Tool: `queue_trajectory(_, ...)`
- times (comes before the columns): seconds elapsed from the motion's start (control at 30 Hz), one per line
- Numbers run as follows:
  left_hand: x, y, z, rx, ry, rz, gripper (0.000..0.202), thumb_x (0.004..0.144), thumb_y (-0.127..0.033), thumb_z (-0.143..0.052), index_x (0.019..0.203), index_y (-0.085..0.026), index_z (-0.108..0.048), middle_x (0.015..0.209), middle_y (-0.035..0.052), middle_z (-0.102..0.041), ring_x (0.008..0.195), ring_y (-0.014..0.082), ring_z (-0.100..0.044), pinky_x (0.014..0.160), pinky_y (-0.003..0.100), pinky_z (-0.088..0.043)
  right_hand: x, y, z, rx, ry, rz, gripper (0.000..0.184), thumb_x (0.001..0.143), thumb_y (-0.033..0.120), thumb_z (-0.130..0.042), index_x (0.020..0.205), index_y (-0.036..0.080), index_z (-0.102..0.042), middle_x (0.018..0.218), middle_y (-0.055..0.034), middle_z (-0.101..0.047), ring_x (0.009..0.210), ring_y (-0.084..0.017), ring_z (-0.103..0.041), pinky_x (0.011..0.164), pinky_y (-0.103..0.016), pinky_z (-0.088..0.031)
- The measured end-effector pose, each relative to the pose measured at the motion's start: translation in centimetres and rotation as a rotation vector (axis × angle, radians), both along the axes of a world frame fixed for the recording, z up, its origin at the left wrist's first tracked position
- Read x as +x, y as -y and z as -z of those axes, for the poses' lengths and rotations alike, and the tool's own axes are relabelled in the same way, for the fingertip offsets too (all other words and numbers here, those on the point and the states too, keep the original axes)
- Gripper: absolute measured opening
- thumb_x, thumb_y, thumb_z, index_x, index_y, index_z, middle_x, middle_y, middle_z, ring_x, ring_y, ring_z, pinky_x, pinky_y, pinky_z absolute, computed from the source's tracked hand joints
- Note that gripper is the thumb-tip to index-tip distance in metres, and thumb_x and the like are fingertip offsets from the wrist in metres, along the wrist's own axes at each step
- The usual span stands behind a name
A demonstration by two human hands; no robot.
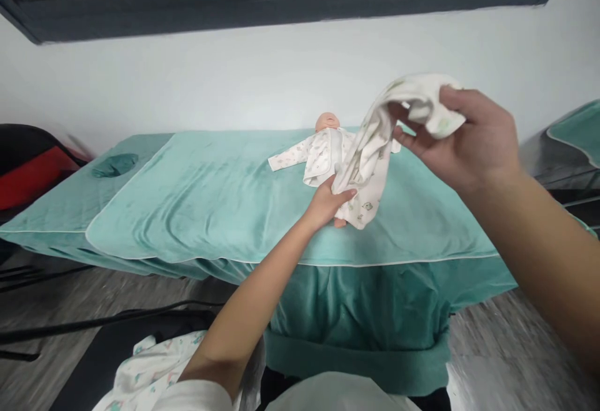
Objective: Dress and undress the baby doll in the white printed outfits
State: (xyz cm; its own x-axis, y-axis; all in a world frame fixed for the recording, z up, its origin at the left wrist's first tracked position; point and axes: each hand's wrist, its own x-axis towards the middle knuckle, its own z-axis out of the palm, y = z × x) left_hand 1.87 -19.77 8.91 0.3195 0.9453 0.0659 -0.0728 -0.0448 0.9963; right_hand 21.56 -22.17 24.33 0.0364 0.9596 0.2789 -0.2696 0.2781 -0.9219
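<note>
A baby doll (327,122) lies face up on the green bed, dressed in a white printed baby jacket (321,153) with one sleeve spread out to the left. In front of it, white printed cloth that looks like baby pants (370,161) stretches between my two hands. My left hand (325,203) is closed on the lower end, near the doll's foot, a small part of which shows below. Raised to the right, my right hand (473,133) pinches the upper end, which folds over. The cloth hides the doll's legs and part of the jacket.
A green velvet cover (210,198) with white piping lies over the bed, against a white wall (210,80) below a dark window frame. Another printed cloth (154,367) rests at the lower left. A black and red chair (37,173) stands at the left.
</note>
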Motion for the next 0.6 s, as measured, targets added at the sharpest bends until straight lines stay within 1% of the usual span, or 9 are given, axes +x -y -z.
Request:
queue_trajectory(0.07,-1.6,0.0,-0.5,-0.072,0.109,0.009,0.046,0.076,-0.037,-0.08,0.115,-0.015,-0.067,0.116,0.0111,-0.074,0.107,0.0304,-0.068,0.092,0.041,-0.055,1.1,-1.3,0.9,0.047,-0.111,0.035,0.013,0.09,0.027,-0.056,0.094,0.021,-0.066,0.123,-0.0046,-0.068,0.12,-0.022,-0.064,0.092,-0.035,-0.057)
queue_trajectory(0.1,-2.2,0.0,-0.8,-0.102,0.175,-0.002,0.048,0.075,-0.035,-0.08,0.117,-0.015,-0.067,0.12,0.0111,-0.072,0.11,0.0301,-0.067,0.094,0.04,-0.054,1.6,-1.8,1.8,0.055,-0.15,0.056,0.012,0.086,0.031,-0.064,0.093,0.022,-0.065,0.122,-0.0055,-0.068,0.118,-0.023,-0.064,0.091,-0.033,-0.058)
queue_trajectory(0.17,-3.2,0.2,-1.7,-0.138,0.304,-0.031,0.055,0.075,-0.031,-0.078,0.126,-0.018,-0.064,0.126,0.0092,-0.07,0.115,0.0285,-0.066,0.099,0.039,-0.052,2.3,-2.4,3.9,0.021,-0.135,0.146,0.023,0.082,0.037,-0.072,0.098,0.025,-0.061,0.124,-0.0052,-0.066,0.115,-0.021,-0.066,0.091,-0.034,-0.058)
queue_trajectory(0.23,-3.5,0.3,-3.0,-0.14,0.374,-0.042,0.061,0.077,-0.029,-0.076,0.135,-0.024,-0.059,0.125,0.0058,-0.07,0.117,0.0267,-0.066,0.101,0.04,-0.051,2.0,-2.0,6.0,0.004,0.043,0.185,0.042,0.079,0.039,-0.078,0.115,0.03,-0.058,0.134,-0.0048,-0.062,0.118,-0.022,-0.064,0.095,-0.04,-0.058)
queue_trajectory(0.33,-3.3,0.5,-5.4,-0.135,0.399,0.014,0.054,0.079,-0.031,-0.074,0.132,-0.025,-0.062,0.118,0.0048,-0.071,0.114,0.0253,-0.066,0.101,0.041,-0.052,-0.1,0.0,7.5,0.192,0.531,0.004,0.072,0.074,0.039,-0.085,0.137,0.037,-0.049,0.152,-0.006,-0.048,0.135,-0.029,-0.054,0.103,-0.05,-0.054)
queue_trajectory(0.37,-3.2,0.5,-6.3,-0.131,0.406,0.058,0.05,0.08,-0.03,-0.073,0.129,-0.024,-0.064,0.116,0.0051,-0.071,0.112,0.0245,-0.066,0.101,0.04,-0.052,-0.9,0.8,7.5,0.308,0.701,-0.07,0.074,0.075,0.04,-0.086,0.139,0.037,-0.049,0.155,-0.0062,-0.045,0.139,-0.031,-0.049,0.107,-0.052,-0.051)
queue_trajectory(0.43,-3.2,0.7,-7.8,-0.12,0.408,0.167,0.049,0.079,-0.024,-0.074,0.127,-0.023,-0.065,0.11,0.0049,-0.071,0.11,0.0222,-0.067,0.103,0.039,-0.051,-2.3,1.9,6.9,0.552,0.972,-0.105,0.061,0.083,0.039,-0.08,0.138,0.035,-0.055,0.153,-0.0062,-0.048,0.142,-0.032,-0.045,0.112,-0.054,-0.046)
queue_trajectory(0.53,-3.4,1.0,-9.7,-0.056,0.359,0.259,0.057,0.073,-0.014,-0.077,0.127,-0.025,-0.065,0.105,0.0023,-0.07,0.107,0.0196,-0.068,0.105,0.037,-0.05,-3.2,2.2,5.0,0.796,1.177,0.059,0.027,0.099,0.032,-0.058,0.126,0.031,-0.064,0.137,-0.0062,-0.062,0.129,-0.029,-0.056,0.107,-0.051,-0.048)
queue_trajectory(0.6,-3.5,1.2,-10.7,0.019,0.293,0.242,0.049,0.073,-0.017,-0.078,0.12,-0.024,-0.067,0.105,0.0025,-0.069,0.106,0.02,-0.068,0.103,0.037,-0.053,-3.1,1.6,3.5,0.838,1.236,0.163,0.023,0.102,0.03,-0.051,0.117,0.027,-0.068,0.123,-0.0065,-0.068,0.116,-0.027,-0.063,0.097,-0.045,-0.052)
